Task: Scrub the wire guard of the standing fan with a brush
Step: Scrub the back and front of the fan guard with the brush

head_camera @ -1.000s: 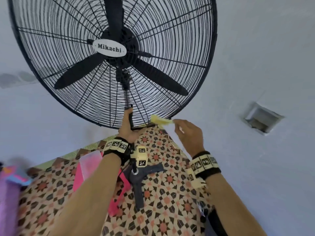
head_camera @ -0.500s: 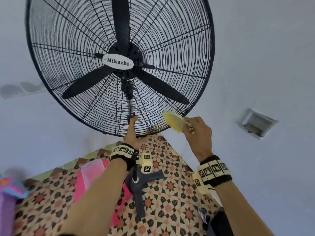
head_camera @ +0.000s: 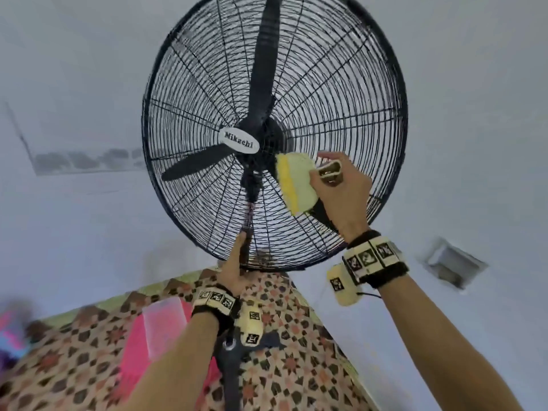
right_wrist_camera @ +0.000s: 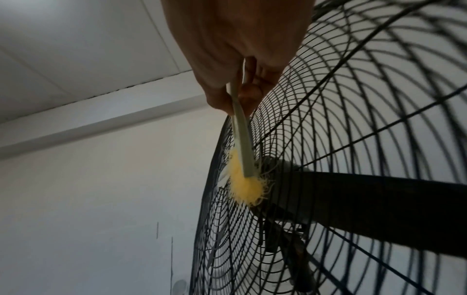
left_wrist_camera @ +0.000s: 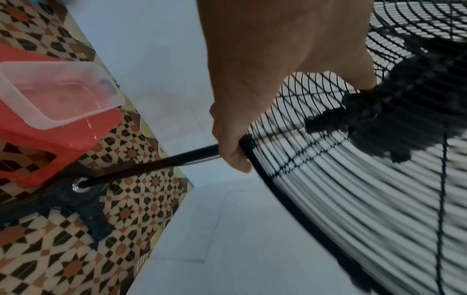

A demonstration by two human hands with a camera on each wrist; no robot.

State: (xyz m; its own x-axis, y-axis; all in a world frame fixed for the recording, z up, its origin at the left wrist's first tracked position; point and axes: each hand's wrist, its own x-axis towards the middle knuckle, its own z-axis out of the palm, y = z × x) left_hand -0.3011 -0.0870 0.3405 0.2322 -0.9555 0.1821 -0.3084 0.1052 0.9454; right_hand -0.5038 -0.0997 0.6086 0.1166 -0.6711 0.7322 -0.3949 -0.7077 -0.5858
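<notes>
"Mikachi" badge (head_camera: 239,140) beside brush (head_camera: 296,183) in right hand (head_camera: 341,194); left hand (head_camera: 237,271) around pole (left_wrist_camera: 151,165).

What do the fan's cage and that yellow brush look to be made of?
Wire guard: thin metal wire by the look, coated matt black, crossing in rings and spokes. Brush: probably plastic, with a smooth pale back and frayed yellow bristles, likely synthetic; the right hand grips its handle.

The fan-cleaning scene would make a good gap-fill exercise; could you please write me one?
1. The right hand holds a brush with ____ bristles.
2. The brush lies against the wire guard just right of the ____ badge.
3. The left hand grips the fan's ____ under the guard.

Missing words: yellow; Mikachi; pole
</notes>
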